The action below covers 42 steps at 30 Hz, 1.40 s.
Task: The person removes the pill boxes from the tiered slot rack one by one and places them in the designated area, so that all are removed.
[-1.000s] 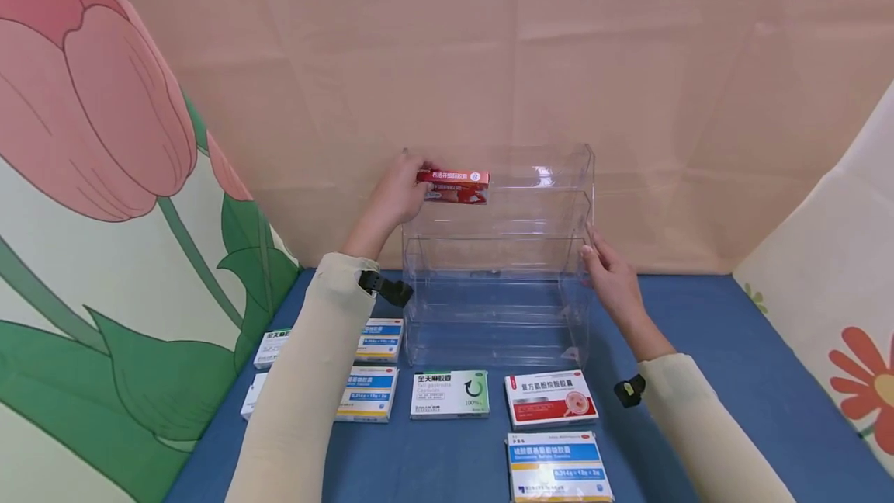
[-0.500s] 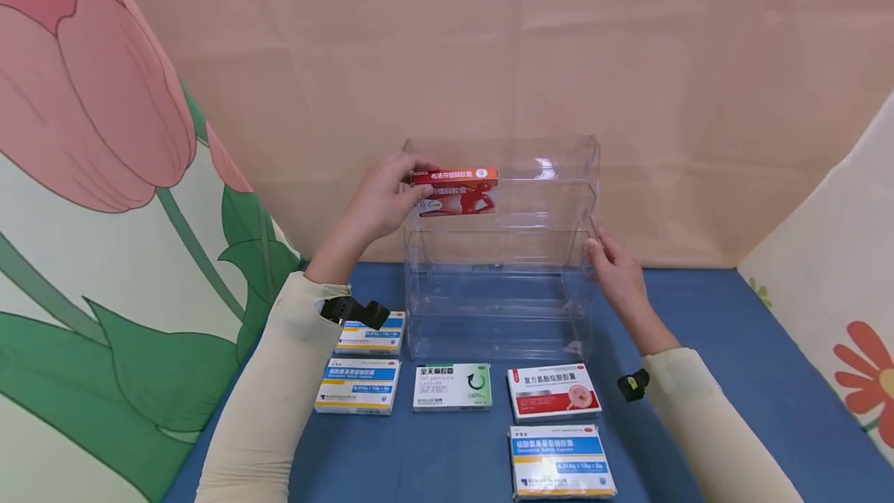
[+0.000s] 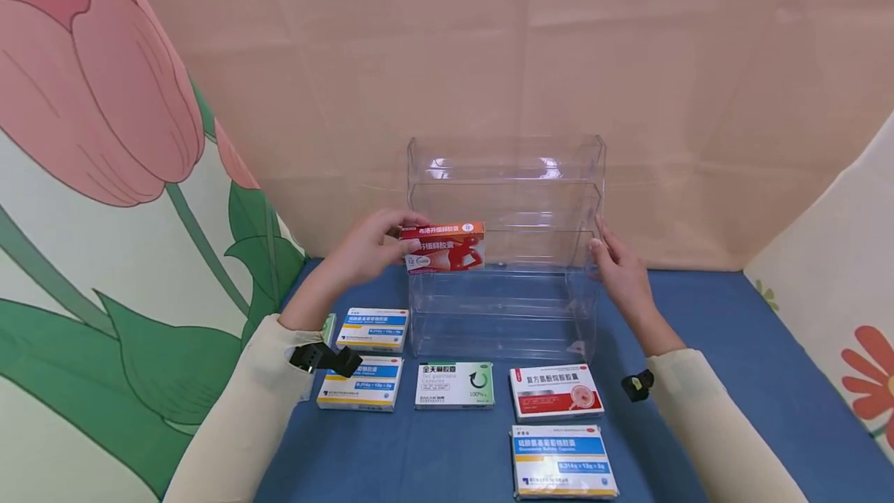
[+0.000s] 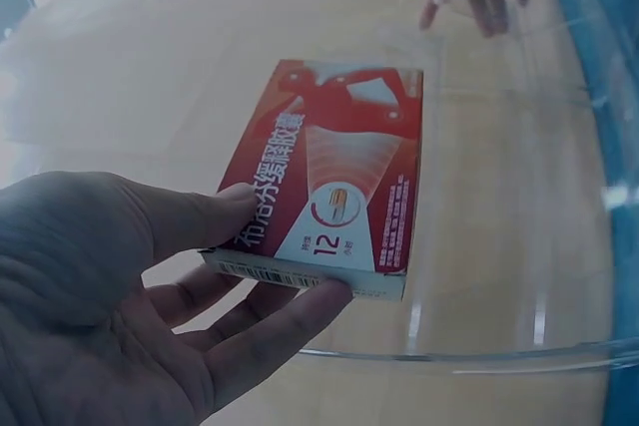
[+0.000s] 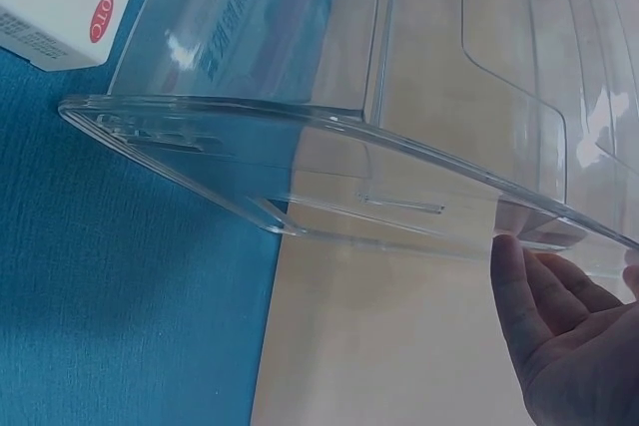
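My left hand pinches a red medicine box by its left end, in front of the clear tiered rack. In the left wrist view, the thumb lies on the printed face of the box, with fingers beneath. My right hand touches the rack's right side wall. The right wrist view shows its fairly straight fingertips against the clear plastic; the thumb is mostly cut off at the frame's edge.
On the blue cloth lie blue-and-white medicine boxes, a green-and-white box and a red-and-white box. A further greenish box is partly hidden by the left forearm. Behind the rack hangs a tan backdrop.
My left hand has brought the red box down and towards me from the rack's upper tier, its front face now showing more. My right hand stays at the rack's side.
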### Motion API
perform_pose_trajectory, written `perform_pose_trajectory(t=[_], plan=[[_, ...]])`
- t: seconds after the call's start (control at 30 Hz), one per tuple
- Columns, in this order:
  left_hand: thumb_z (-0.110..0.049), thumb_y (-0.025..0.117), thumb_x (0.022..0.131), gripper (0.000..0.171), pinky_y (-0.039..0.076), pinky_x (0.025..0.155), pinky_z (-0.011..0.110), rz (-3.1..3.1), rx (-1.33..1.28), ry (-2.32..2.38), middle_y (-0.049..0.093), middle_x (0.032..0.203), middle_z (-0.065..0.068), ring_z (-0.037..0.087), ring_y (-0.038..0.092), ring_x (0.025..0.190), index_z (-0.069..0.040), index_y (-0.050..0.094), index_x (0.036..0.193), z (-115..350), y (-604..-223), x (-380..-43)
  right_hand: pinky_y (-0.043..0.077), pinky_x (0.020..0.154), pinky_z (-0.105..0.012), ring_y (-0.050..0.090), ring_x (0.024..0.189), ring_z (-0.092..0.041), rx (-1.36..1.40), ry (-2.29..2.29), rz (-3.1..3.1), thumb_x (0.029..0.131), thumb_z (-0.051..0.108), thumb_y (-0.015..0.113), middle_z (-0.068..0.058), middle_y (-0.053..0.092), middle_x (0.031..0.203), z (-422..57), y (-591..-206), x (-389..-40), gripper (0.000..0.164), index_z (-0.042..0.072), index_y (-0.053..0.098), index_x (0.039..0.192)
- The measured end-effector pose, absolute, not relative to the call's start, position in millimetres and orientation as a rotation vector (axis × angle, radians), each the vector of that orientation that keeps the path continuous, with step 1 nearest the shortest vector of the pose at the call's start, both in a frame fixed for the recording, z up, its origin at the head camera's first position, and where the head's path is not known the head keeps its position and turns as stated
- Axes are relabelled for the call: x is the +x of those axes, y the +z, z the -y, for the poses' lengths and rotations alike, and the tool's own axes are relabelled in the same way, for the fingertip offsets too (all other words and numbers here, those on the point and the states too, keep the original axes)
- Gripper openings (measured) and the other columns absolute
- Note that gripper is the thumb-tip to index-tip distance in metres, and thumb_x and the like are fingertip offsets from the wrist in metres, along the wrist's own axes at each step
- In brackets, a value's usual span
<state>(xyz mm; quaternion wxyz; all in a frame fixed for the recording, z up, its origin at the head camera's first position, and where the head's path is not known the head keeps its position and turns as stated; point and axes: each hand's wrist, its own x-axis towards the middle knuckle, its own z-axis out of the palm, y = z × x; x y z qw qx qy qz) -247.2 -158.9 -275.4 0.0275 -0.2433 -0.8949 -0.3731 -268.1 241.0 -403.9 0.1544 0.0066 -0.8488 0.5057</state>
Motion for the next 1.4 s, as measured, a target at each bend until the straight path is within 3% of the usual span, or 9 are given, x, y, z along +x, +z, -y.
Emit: perform_pose_trajectory(t=[0.27, 0.7, 0.93, 1.13, 1.4], plan=[[-0.005, 0.069, 0.095, 0.042, 0.062, 0.078, 0.039, 2.841, -0.771, -1.259, 0.057, 0.133, 0.015, 0.034, 0.056, 0.113, -0.011, 0.061, 0.136, 165.2, -300.6, -238.2, 0.053, 0.091, -0.052, 0.055, 0.13, -0.04, -0.006, 1.465, 2.443, 0.102, 0.062, 0.042, -0.016, 0.04, 0.158, -242.4, -403.0, -266.9, 0.06, 0.044, 0.027, 0.157], [-0.01, 0.071, 0.095, 0.04, 0.062, 0.076, 0.042, 3.024, -0.668, -1.513, 0.061, 0.127, 0.011, 0.03, 0.058, 0.112, -0.019, 0.064, 0.133, 175.5, -350.3, -217.9, 0.054, 0.088, -0.048, 0.058, 0.126, -0.039, 0.009, 1.461, 2.436, 0.105, 0.052, 0.044, -0.019, 0.046, 0.154, -240.5, -402.1, -266.7, 0.056, 0.039, 0.029, 0.158], [-0.012, 0.07, 0.095, 0.035, 0.062, 0.074, 0.043, 3.081, -0.658, -1.743, 0.058, 0.129, 0.011, 0.029, 0.058, 0.109, -0.017, 0.065, 0.129, 176.1, -378.0, -211.4, 0.054, 0.089, -0.05, 0.058, 0.126, -0.039, -0.003, 1.452, 2.44, 0.104, 0.056, 0.042, -0.019, 0.047, 0.153, -240.1, -403.6, -269.0, 0.058, 0.04, 0.029, 0.158], [-0.012, 0.07, 0.095, 0.031, 0.062, 0.076, 0.048, 3.106, -0.67, -1.873, 0.058, 0.123, 0.011, 0.028, 0.061, 0.105, -0.015, 0.065, 0.126, 175.6, -394.4, -207.0, 0.055, 0.089, -0.049, 0.058, 0.124, -0.039, -0.016, 1.472, 2.432, 0.106, 0.049, 0.045, -0.019, 0.049, 0.151, -240.3, -404.2, -270.2, 0.055, 0.039, 0.029, 0.158], [-0.014, 0.072, 0.094, 0.033, 0.062, 0.075, 0.045, 3.138, -0.68, -1.991, 0.057, 0.122, 0.011, 0.027, 0.059, 0.107, -0.013, 0.064, 0.127, 175.2, -411.5, -204.1, 0.054, 0.089, -0.051, 0.059, 0.125, -0.039, -0.009, 1.459, 2.44, 0.106, 0.051, 0.043, -0.019, 0.047, 0.153, -240.7, -403.3, -270.2, 0.055, 0.04, 0.029, 0.158]])
